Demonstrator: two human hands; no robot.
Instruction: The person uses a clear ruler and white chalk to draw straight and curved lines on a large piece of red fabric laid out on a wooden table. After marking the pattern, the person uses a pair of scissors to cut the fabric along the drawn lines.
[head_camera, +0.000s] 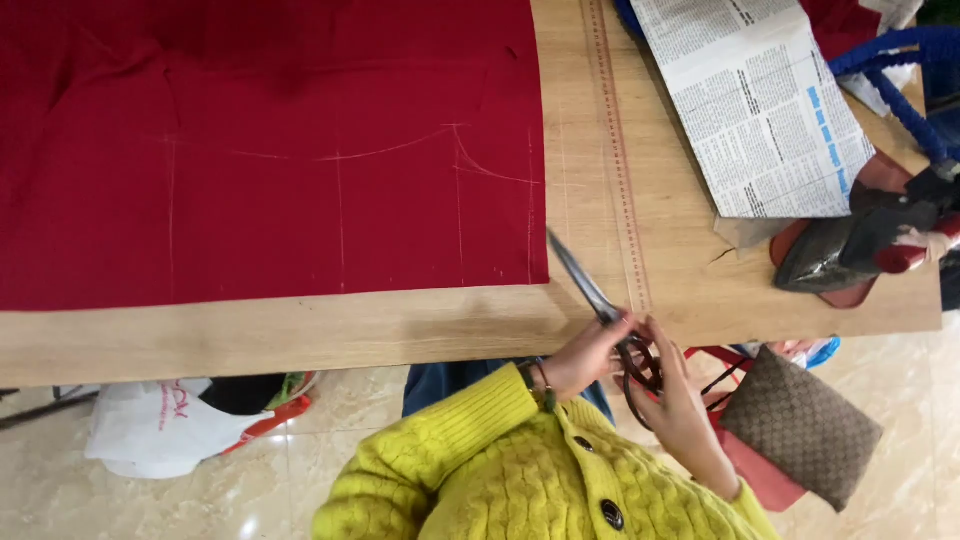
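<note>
My left hand (583, 357) and my right hand (678, 400) meet at the table's near edge, both on a pair of large scissors (592, 292). The right hand's fingers are at the dark handle loops. The left hand grips just by the pivot and wears a beaded bracelet. The blades are closed and point up-left toward the lower right corner of a red cloth (270, 150). That cloth lies flat on the wooden table (300, 335) and carries pale chalk lines, straight and curved. The blade tip sits just right of the cloth's edge.
A long wooden ruler (615, 150) lies on the table right of the cloth. Further right are a folded newspaper (760, 100), a dark iron (850, 250) and blue bag handles (895, 85). A brown woven pouch (800, 425) and a white plastic bag (160, 425) are down by the floor.
</note>
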